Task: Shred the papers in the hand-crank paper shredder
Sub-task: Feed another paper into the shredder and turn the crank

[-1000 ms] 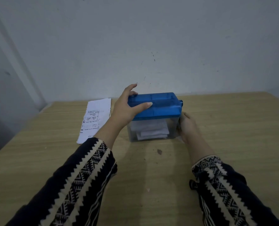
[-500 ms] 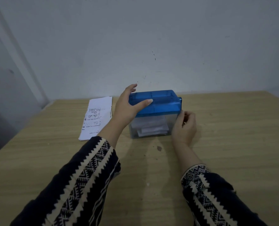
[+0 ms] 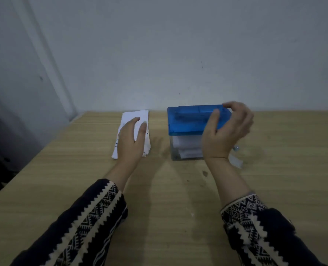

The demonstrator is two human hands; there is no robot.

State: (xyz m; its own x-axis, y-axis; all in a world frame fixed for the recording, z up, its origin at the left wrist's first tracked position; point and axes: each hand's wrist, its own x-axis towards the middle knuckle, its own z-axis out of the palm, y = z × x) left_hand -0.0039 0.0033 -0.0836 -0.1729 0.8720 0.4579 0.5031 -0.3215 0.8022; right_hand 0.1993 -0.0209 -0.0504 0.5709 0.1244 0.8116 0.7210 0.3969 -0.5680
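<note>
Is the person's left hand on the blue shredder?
No, the left hand lies flat on the stack of papers beside the shredder, which the right hand grips.

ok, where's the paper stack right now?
Head view: the paper stack lies on the table, left of the shredder, under the left hand.

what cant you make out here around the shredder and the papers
- Head view: the crank is mostly hidden behind the right hand; only a clear bit shows.
- The right hand is motion-blurred, so whether it grips the blue lid is unclear.
- Print on the papers is too small, and the left hand covers most of it.
- Paper in the clear bin: shredded or whole, cannot tell.
</note>
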